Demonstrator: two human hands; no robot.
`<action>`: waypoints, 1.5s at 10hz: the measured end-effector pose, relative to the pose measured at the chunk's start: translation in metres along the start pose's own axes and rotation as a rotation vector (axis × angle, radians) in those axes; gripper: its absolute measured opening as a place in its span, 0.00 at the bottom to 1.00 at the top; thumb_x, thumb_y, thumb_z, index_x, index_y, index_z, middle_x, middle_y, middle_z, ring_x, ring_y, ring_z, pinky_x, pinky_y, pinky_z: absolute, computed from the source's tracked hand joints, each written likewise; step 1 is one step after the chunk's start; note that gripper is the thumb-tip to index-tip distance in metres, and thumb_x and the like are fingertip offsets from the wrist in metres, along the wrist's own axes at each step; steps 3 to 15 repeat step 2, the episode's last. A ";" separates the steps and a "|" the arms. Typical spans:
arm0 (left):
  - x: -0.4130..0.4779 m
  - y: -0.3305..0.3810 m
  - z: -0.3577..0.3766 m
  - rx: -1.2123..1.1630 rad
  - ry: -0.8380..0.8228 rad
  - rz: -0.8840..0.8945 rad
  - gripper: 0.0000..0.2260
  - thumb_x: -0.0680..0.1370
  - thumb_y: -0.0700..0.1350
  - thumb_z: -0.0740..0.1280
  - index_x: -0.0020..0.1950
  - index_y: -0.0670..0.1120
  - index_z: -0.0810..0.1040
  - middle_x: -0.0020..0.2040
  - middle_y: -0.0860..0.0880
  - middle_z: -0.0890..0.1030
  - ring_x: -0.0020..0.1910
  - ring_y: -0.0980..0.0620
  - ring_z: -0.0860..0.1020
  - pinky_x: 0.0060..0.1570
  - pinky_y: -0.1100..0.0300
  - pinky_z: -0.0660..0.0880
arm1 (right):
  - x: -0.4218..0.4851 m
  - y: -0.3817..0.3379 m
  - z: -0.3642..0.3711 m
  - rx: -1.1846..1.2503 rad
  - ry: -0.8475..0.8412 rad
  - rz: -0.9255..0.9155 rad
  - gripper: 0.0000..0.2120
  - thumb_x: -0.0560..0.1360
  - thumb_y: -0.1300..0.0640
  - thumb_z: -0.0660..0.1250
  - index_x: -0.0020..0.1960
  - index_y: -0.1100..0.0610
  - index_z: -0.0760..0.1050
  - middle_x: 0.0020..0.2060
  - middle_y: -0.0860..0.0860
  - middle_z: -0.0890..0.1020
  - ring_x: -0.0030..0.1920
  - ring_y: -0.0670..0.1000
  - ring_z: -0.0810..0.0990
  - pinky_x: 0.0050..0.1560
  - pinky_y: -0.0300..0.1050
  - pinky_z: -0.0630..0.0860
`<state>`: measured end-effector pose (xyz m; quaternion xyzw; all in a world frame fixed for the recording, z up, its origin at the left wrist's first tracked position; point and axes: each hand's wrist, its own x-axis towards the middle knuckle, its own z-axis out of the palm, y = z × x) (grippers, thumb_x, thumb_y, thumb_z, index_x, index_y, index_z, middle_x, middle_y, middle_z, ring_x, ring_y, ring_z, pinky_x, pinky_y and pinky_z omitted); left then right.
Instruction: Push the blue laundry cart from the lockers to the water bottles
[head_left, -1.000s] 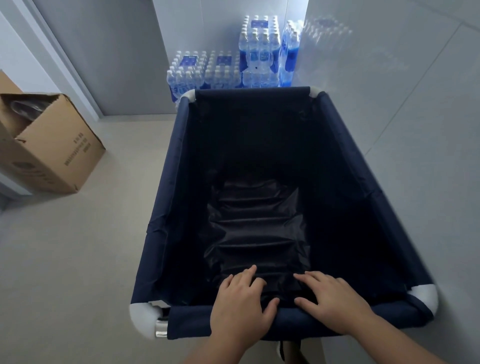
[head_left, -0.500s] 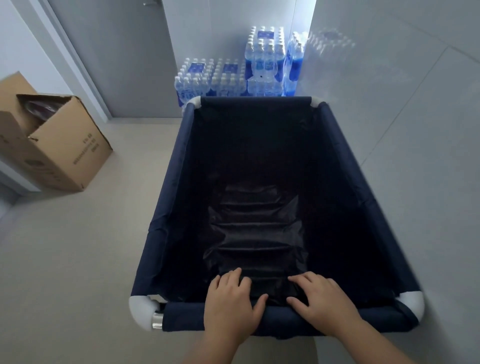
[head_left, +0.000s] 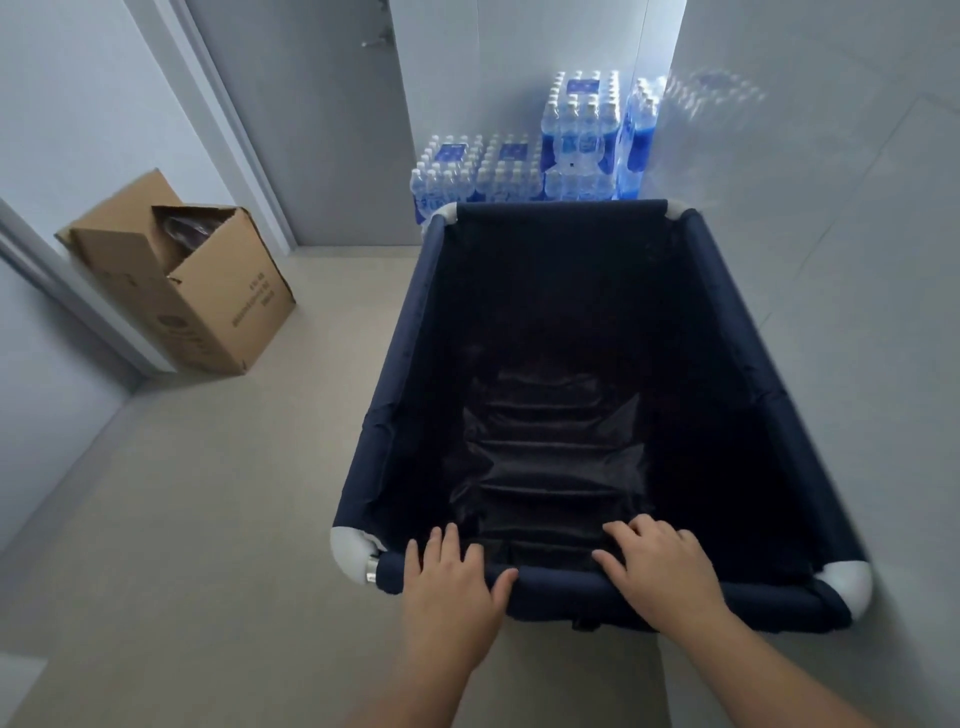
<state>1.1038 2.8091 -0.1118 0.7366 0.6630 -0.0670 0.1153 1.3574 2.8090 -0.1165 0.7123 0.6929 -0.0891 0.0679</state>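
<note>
Shifted rightward in view since a moment ago, with more bare floor (head_left: 218, 509) showing on the left and the cardboard box (head_left: 208, 291) farther from the edge. Blue laundry cart (head_left: 410, 332) parked along the right wall (head_left: 831, 218), far rim just in front of the stacked water bottle packs (head_left: 524, 166). Dark lining inside, wrinkled at the bottom. Left hand (head_left: 449, 587) draped over the near rim, fingers spread and curled over the fabric-wrapped bar, thumb along the bar. Right hand (head_left: 662, 569) laid flat on the same bar, fingers spread and reaching into the cart. White corner joint (head_left: 353, 553) just left of the left hand.
</note>
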 end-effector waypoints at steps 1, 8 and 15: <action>-0.013 -0.013 -0.003 -0.026 -0.003 -0.001 0.30 0.81 0.69 0.48 0.74 0.53 0.69 0.81 0.45 0.61 0.80 0.45 0.55 0.79 0.42 0.47 | -0.015 -0.024 -0.006 0.026 0.056 0.030 0.26 0.82 0.35 0.51 0.73 0.46 0.69 0.62 0.45 0.78 0.60 0.48 0.76 0.60 0.47 0.70; -0.025 -0.033 -0.007 -0.027 0.016 0.045 0.30 0.81 0.68 0.49 0.76 0.53 0.67 0.81 0.45 0.61 0.80 0.45 0.55 0.79 0.43 0.48 | -0.030 -0.061 -0.008 0.102 0.096 0.008 0.25 0.82 0.36 0.54 0.74 0.48 0.68 0.63 0.46 0.77 0.62 0.49 0.76 0.62 0.48 0.71; -0.025 -0.033 -0.007 -0.027 0.016 0.045 0.30 0.81 0.68 0.49 0.76 0.53 0.67 0.81 0.45 0.61 0.80 0.45 0.55 0.79 0.43 0.48 | -0.030 -0.061 -0.008 0.102 0.096 0.008 0.25 0.82 0.36 0.54 0.74 0.48 0.68 0.63 0.46 0.77 0.62 0.49 0.76 0.62 0.48 0.71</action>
